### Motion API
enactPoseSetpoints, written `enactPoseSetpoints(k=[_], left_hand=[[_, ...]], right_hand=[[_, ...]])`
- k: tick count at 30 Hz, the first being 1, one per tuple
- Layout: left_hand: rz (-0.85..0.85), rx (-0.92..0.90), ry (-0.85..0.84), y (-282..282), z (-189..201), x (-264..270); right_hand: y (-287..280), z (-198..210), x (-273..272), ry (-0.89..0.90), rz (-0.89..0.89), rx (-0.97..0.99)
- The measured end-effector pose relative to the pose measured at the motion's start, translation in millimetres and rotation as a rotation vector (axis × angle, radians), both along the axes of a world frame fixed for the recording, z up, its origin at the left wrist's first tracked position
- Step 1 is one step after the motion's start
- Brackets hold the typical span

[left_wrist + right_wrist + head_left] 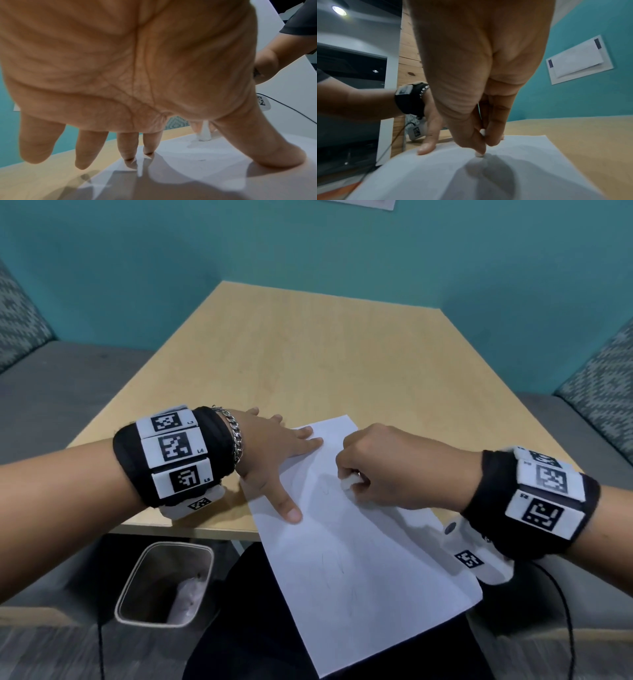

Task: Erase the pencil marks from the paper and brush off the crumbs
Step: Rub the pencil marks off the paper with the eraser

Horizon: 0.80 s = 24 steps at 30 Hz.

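A white sheet of paper point(359, 559) lies at an angle on the wooden table point(308, 354), its near half hanging over the front edge. Faint pencil marks point(329, 563) show on it. My left hand point(274, 453) lies flat with fingers spread, pressing the paper's far left part, thumb point(267, 151) on the sheet. My right hand point(387, 467) grips a white eraser point(349, 482), whose tip point(479, 155) touches the paper point(488, 175) near its middle. In the left wrist view the eraser point(204, 134) stands upright on the sheet point(205, 175).
A grey waste bin point(164, 583) stands on the floor under the table's front left edge. Grey benches with patterned cushions point(20, 313) flank the table. A teal wall point(308, 244) rises behind it. The far half of the table is bare wood.
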<state>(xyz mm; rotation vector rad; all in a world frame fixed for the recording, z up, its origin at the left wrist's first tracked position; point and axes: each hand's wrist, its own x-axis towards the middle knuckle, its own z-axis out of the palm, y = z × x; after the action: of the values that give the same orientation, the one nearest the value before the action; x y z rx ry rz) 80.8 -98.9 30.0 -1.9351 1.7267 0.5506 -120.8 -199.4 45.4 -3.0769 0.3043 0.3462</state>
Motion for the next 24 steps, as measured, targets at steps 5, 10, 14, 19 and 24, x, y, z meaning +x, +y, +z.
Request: enactPoseSetpoints(k=[5, 10, 14, 19, 24], left_hand=[[0.004, 0.007, 0.001, -0.3, 3.9, -2.4], [0.005, 0.011, -0.005, 0.2, 3.3, -2.6], [0.003, 0.012, -0.008, -0.9, 4.8, -3.4], [0.011, 0.014, -0.002, 0.6, 3.6, -2.2], [0.002, 0.021, -0.005, 0.3, 5.4, -2.7]], right_hand=[[-16.5, -3.4, 7.5, -0.094, -0.066, -0.054], [-6.0, -2.2, 3.0, -0.028, 0.051, -0.010], [-22.7, -1.3, 11.3, -0.097, -0.032, -0.029], [-18.8, 1.4, 5.8, -0.058, 0.038, 0.094], [-37.6, 2.1, 6.5, -0.120, -0.055, 0.061]])
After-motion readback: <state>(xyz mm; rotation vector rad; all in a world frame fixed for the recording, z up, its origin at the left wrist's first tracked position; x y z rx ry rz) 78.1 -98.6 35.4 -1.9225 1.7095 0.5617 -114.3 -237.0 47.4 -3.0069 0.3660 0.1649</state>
